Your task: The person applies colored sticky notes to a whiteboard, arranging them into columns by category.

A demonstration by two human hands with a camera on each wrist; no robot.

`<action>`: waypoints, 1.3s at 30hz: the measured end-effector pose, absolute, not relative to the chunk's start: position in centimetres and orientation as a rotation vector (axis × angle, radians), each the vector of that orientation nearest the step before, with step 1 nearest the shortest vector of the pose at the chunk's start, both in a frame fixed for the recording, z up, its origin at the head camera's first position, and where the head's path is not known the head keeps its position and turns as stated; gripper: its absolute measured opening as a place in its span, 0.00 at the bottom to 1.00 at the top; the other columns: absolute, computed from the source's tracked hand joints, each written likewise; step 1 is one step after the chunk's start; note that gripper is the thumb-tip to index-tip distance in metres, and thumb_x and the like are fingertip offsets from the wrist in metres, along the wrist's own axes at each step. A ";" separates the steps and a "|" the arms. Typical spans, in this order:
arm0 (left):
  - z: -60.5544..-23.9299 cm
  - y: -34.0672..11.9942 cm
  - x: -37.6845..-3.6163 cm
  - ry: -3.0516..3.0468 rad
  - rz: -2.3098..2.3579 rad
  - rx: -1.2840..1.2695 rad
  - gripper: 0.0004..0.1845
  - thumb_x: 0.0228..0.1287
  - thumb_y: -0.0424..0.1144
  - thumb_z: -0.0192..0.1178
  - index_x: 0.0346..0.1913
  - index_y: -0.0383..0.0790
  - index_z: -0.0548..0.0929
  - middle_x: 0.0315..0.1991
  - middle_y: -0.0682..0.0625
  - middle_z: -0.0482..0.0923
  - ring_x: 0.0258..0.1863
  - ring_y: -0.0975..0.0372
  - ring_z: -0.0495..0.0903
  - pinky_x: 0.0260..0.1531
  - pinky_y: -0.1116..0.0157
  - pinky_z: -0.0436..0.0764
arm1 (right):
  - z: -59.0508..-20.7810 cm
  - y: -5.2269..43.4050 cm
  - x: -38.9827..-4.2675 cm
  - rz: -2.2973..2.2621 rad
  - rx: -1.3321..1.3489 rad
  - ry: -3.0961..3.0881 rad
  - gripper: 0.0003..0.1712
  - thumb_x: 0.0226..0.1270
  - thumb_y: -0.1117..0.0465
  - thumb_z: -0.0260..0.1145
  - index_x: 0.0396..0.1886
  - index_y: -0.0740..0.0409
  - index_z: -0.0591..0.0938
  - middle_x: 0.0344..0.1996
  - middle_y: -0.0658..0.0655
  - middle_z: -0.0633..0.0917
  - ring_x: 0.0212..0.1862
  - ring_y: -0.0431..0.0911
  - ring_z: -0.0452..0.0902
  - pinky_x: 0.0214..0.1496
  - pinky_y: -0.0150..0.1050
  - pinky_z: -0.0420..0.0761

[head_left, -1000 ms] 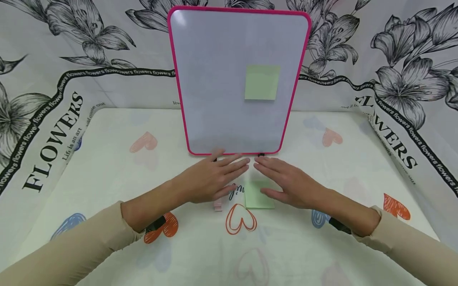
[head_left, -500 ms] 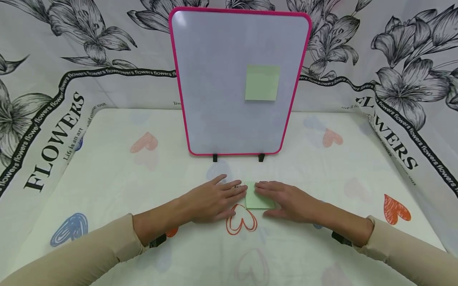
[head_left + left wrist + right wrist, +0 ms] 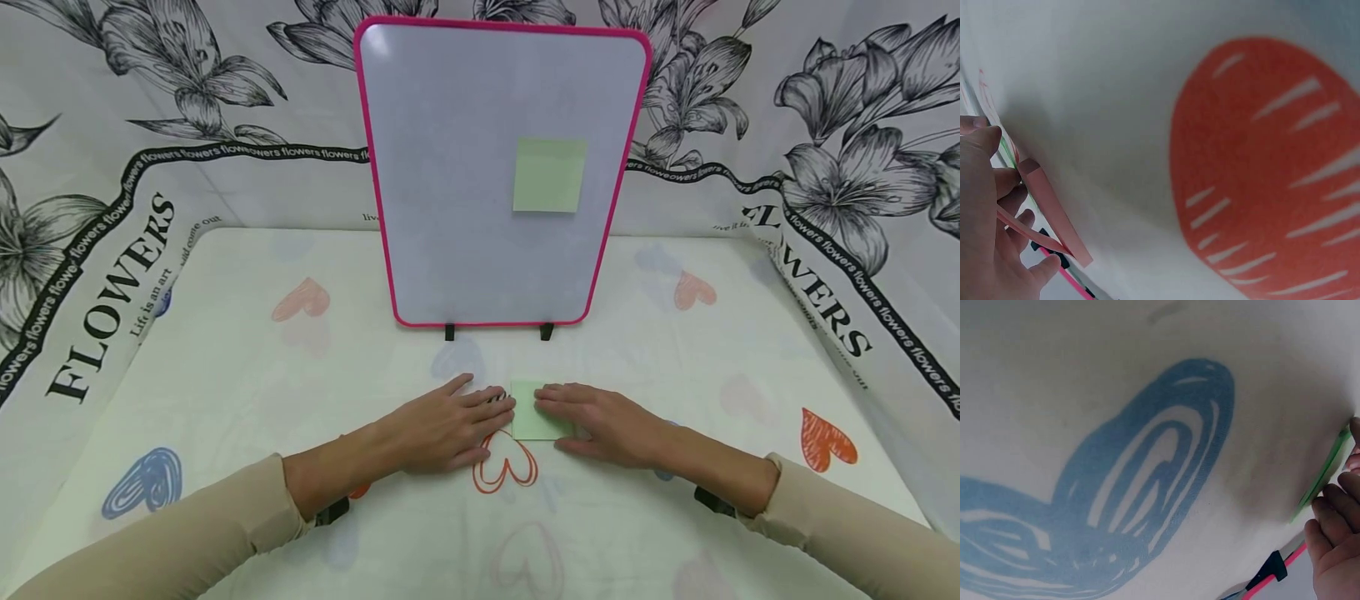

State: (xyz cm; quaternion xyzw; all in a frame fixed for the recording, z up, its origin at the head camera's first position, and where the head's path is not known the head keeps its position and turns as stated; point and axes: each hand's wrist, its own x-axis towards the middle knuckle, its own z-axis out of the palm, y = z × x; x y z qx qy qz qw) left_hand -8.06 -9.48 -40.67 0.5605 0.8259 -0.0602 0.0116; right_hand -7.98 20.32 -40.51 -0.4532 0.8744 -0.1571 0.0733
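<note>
A green sticky-note pad (image 3: 531,414) lies on the table in front of a pink-framed whiteboard (image 3: 450,167). My right hand (image 3: 600,421) lies flat, its straight fingers resting on the pad's right part. In the right wrist view the pad (image 3: 1324,470) shows edge-on beside those fingers (image 3: 1335,531). My left hand (image 3: 450,421) lies flat just left of the pad, fingers straight. The left wrist view shows a pink sticky-note pad (image 3: 1054,215) under the left hand (image 3: 988,244). One green note (image 3: 549,175) sticks on the board.
The whiteboard stands upright on two black feet (image 3: 547,332) near the table's middle. A heart-printed cloth (image 3: 300,350) covers the table. Flower-printed fabric walls (image 3: 112,167) rise at the back and both sides.
Both hands drew back from the whiteboard's base toward me and settled flat on the table, the right onto the green pad. Over the last half second they hardly moved.
</note>
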 end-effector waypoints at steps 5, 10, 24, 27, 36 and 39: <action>-40.7 -9.5 -8.0 2.582 -0.195 1.749 0.30 0.77 0.55 0.44 0.75 0.45 0.66 0.75 0.52 0.62 0.75 0.57 0.60 0.69 0.48 0.62 | -40.6 20.3 -8.1 -0.455 -1.384 2.621 0.30 0.64 0.56 0.71 0.64 0.62 0.78 0.65 0.57 0.77 0.67 0.52 0.72 0.64 0.48 0.74; -40.8 -9.6 -8.0 2.577 -0.191 1.740 0.30 0.77 0.55 0.43 0.75 0.45 0.66 0.75 0.52 0.62 0.75 0.57 0.59 0.69 0.47 0.62 | -40.6 20.3 -8.2 -0.455 -1.374 2.610 0.30 0.65 0.55 0.71 0.65 0.62 0.78 0.66 0.57 0.77 0.68 0.51 0.71 0.65 0.48 0.74; -40.9 -9.7 -7.8 2.585 -0.205 1.717 0.31 0.77 0.55 0.45 0.76 0.44 0.65 0.75 0.51 0.61 0.75 0.57 0.58 0.69 0.48 0.62 | -39.9 20.3 -8.3 -0.506 -1.292 2.599 0.26 0.67 0.57 0.68 0.63 0.60 0.80 0.63 0.56 0.79 0.67 0.49 0.73 0.64 0.49 0.75; -41.0 -9.7 -7.8 2.588 -0.190 1.709 0.31 0.77 0.55 0.45 0.76 0.43 0.64 0.75 0.49 0.62 0.75 0.57 0.59 0.69 0.48 0.62 | -39.8 20.3 -8.3 -0.516 -1.297 2.606 0.23 0.67 0.58 0.68 0.61 0.60 0.81 0.61 0.56 0.80 0.65 0.50 0.75 0.62 0.49 0.76; -41.0 -9.8 -7.7 2.587 -0.152 1.697 0.31 0.77 0.54 0.45 0.76 0.43 0.64 0.75 0.49 0.62 0.75 0.58 0.59 0.69 0.49 0.63 | -40.0 20.5 -8.6 -0.618 -1.425 2.672 0.09 0.62 0.64 0.70 0.43 0.56 0.88 0.42 0.48 0.88 0.47 0.42 0.84 0.49 0.42 0.83; -41.0 -9.8 -7.7 2.582 -0.134 1.702 0.30 0.77 0.53 0.45 0.76 0.44 0.64 0.75 0.50 0.62 0.75 0.58 0.59 0.69 0.49 0.63 | -40.1 20.5 -8.7 -0.638 -1.467 2.698 0.06 0.60 0.66 0.72 0.37 0.54 0.88 0.35 0.44 0.88 0.40 0.38 0.84 0.43 0.38 0.83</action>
